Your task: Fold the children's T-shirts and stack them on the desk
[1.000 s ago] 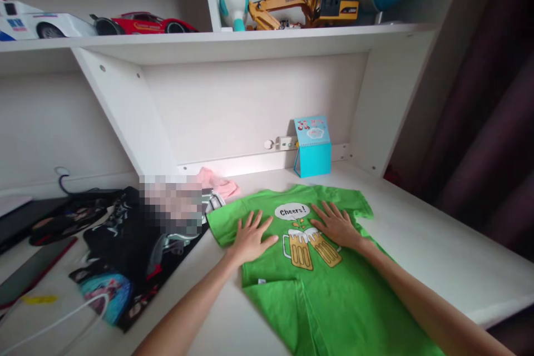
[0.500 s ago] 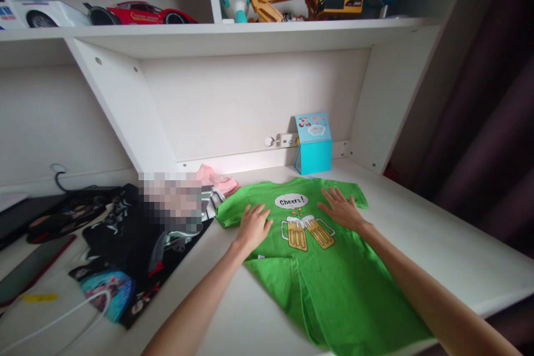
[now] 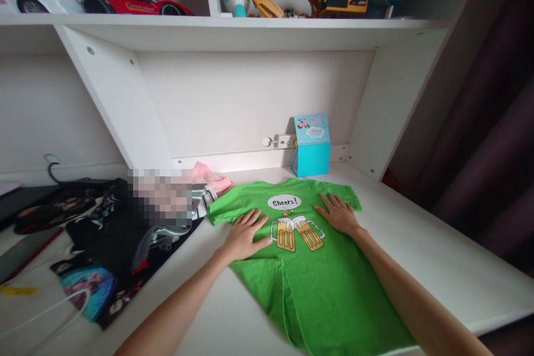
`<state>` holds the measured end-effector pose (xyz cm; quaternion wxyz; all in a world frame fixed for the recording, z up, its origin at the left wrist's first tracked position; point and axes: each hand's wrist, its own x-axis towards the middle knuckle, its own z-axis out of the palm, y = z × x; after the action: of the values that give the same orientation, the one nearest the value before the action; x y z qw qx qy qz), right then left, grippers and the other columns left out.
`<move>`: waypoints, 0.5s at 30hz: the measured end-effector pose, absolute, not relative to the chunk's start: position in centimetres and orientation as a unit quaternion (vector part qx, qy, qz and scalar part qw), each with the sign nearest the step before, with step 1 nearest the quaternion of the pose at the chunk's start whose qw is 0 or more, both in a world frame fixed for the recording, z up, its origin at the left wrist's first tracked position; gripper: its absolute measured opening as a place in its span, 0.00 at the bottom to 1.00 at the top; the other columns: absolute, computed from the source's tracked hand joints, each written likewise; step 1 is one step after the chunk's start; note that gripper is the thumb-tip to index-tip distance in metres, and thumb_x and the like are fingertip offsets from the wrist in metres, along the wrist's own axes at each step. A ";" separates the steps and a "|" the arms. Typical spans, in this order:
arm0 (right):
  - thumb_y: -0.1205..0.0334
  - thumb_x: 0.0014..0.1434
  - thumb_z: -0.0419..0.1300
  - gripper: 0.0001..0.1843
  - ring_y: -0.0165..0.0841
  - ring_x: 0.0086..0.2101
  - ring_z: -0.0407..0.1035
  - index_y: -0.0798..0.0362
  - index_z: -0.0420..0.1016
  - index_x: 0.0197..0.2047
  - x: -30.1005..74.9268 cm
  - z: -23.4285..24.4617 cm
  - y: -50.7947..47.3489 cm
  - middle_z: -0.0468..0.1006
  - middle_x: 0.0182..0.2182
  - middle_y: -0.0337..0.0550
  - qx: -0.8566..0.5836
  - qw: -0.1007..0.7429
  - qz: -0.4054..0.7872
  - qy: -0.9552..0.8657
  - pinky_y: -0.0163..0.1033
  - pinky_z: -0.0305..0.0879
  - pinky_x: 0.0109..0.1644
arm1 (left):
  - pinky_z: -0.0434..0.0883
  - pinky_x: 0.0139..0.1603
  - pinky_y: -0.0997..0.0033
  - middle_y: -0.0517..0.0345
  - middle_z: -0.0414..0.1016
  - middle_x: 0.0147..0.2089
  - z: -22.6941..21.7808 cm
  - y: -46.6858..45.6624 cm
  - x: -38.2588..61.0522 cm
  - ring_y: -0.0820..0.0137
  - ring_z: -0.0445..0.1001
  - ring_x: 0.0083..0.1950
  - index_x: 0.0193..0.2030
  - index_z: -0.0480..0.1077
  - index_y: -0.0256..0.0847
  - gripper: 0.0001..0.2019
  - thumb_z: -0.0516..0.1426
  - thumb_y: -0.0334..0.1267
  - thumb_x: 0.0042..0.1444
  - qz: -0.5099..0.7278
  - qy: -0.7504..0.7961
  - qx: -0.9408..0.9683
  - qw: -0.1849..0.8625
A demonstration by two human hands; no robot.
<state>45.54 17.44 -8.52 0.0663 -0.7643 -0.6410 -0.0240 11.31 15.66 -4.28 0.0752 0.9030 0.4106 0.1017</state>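
Below the frame's centre, our left grip (image 3: 246, 236) and right grip (image 3: 340, 216) lie spread, grasping nothing, on the shirt (image 3: 317, 278); we should press lightly, evenly outward.

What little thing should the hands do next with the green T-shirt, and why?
Maybe the bare left hand should slide down and smooth the short-sleeved green fabric T-shirt, because a long fold runs below that hand, while the shirt looks flatter around the printed yellow beer mugs. The bare right hand rests spread on the opposite side.
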 end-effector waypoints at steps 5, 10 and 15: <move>0.37 0.59 0.35 0.38 0.44 0.62 0.41 0.49 0.45 0.66 45.3 -8.3 17.3 0.48 0.64 0.49 -0.769 0.056 -0.021 -0.637 0.56 0.45 0.59 | 0.47 0.64 0.53 0.60 0.42 0.68 -4.1 15.4 11.5 0.60 0.43 0.68 0.65 0.48 0.54 0.33 0.44 0.63 0.55 0.102 0.414 0.900 0.086; 0.37 0.60 0.35 0.38 0.44 0.62 0.40 0.49 0.45 0.66 45.2 -8.2 17.4 0.47 0.64 0.49 -0.771 0.051 -0.017 -0.635 0.56 0.44 0.59 | 0.47 0.64 0.54 0.60 0.43 0.68 -3.9 15.2 11.5 0.60 0.43 0.68 0.65 0.48 0.55 0.32 0.45 0.62 0.55 0.106 0.416 0.898 0.093; 0.38 0.60 0.36 0.37 0.43 0.62 0.41 0.49 0.45 0.66 45.2 -8.2 17.5 0.47 0.64 0.48 -0.771 0.051 -0.023 -0.635 0.55 0.45 0.59 | 0.46 0.64 0.54 0.61 0.42 0.69 -4.1 15.3 11.5 0.60 0.42 0.68 0.65 0.47 0.55 0.33 0.45 0.62 0.55 0.105 0.416 0.899 0.094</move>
<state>45.19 17.45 -8.22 0.0509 -0.7708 -0.6347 -0.0226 11.46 15.34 -4.07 0.0944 0.8986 0.4155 0.1047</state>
